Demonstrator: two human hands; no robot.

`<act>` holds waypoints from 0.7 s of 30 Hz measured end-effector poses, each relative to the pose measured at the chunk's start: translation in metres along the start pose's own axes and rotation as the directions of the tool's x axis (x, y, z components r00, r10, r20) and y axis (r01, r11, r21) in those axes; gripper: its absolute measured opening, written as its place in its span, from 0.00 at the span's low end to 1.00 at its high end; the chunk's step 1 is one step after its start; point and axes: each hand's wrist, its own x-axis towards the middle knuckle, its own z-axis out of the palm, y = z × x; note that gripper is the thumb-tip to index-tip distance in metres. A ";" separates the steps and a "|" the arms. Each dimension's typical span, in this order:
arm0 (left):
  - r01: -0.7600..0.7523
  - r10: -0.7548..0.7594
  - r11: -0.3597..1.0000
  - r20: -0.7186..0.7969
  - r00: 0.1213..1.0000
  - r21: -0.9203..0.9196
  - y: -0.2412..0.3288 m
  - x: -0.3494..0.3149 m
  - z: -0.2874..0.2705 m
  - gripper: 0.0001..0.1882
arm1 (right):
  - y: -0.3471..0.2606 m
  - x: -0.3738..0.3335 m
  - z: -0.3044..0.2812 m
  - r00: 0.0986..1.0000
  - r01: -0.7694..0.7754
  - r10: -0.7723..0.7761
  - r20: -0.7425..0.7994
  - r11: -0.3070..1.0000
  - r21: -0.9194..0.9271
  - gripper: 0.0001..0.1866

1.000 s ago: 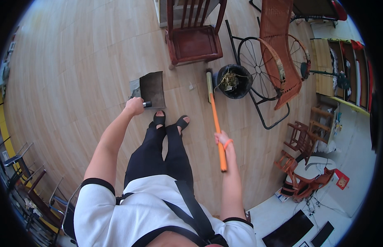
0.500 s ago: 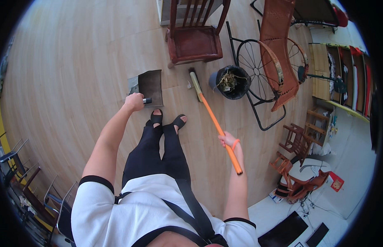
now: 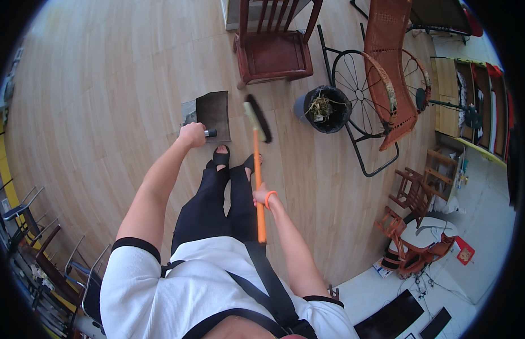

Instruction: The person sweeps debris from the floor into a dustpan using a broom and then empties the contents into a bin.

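My left hand (image 3: 193,134) is closed round the dark handle of a dustpan (image 3: 212,110), whose grey-brown pan is low by the floor in front of my feet. A broom (image 3: 258,164) with an orange stick is gripped partway down by my right hand (image 3: 263,196). Its pale head with dark bristles (image 3: 258,118) is to the right of the dustpan, apart from it. I cannot tell whether the bristles touch the floor. An orange band circles my right wrist.
Right of the broom stands a bin (image 3: 327,110) with a black liner and dry plant scraps inside. A reddish wooden chair (image 3: 275,56) is ahead. A brown woven rocking chair (image 3: 386,79) with a black frame stands at the right. Small wooden stools (image 3: 410,191) are farther right.
The broom has swung left, its head moving from beside the bin toward the dustpan, with my right hand. My left hand and the dustpan have stayed nearly still.
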 end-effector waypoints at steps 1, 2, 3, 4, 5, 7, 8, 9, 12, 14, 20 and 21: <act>-0.001 0.001 1.000 0.005 1.000 0.000 0.000 0.002 -0.001 0.11 | 0.006 -0.009 0.001 0.998 0.011 -0.009 0.068 1.000 -0.016 0.17; 0.006 -0.006 1.000 0.006 1.000 -0.002 -0.003 0.004 0.000 0.11 | 0.012 -0.018 -0.009 0.989 0.057 -0.055 0.137 0.998 -0.014 0.17; 0.004 -0.004 1.000 -0.005 1.000 -0.009 -0.005 0.004 0.003 0.11 | 0.021 -0.029 -0.031 0.974 0.103 -0.099 0.205 0.995 -0.009 0.16; -0.011 0.011 1.000 -0.014 1.000 -0.010 -0.006 0.007 0.007 0.11 | 0.028 -0.042 -0.046 0.954 0.146 -0.143 0.264 0.989 0.010 0.16; -0.018 0.018 1.000 -0.022 1.000 -0.008 -0.006 0.007 0.009 0.12 | 0.033 -0.052 -0.050 0.960 0.150 -0.151 0.236 0.988 0.022 0.16; -0.017 0.017 1.000 -0.032 0.999 -0.009 -0.005 0.004 0.010 0.11 | 0.041 -0.067 -0.055 0.969 0.161 -0.166 0.181 0.986 0.045 0.15; -0.016 0.016 1.000 -0.038 0.999 -0.010 -0.004 0.003 0.009 0.11 | 0.043 -0.065 -0.060 0.983 0.150 -0.150 0.107 0.989 0.002 0.16; -0.018 0.018 1.000 -0.036 0.999 -0.007 -0.003 0.002 0.008 0.12 | 0.046 -0.062 -0.066 0.990 0.136 -0.135 0.033 0.990 -0.041 0.16; -0.006 0.006 1.000 -0.020 1.000 0.004 -0.005 -0.001 0.004 0.12 | 0.039 -0.050 -0.075 0.990 0.081 -0.093 -0.108 0.991 -0.107 0.18; 0.007 -0.007 1.000 0.000 1.000 0.006 -0.003 -0.002 0.002 0.13 | 0.028 -0.033 -0.074 0.982 0.069 -0.079 -0.172 0.995 -0.066 0.19; 0.010 -0.010 1.000 -0.004 1.000 0.010 -0.002 0.002 0.006 0.13 | -0.006 0.007 0.005 0.983 0.064 -0.045 -0.180 0.993 0.103 0.24; 0.013 -0.013 1.000 -0.016 1.000 0.011 -0.004 0.003 0.004 0.13 | -0.012 -0.003 0.021 0.992 0.045 -0.035 -0.119 0.996 0.083 0.22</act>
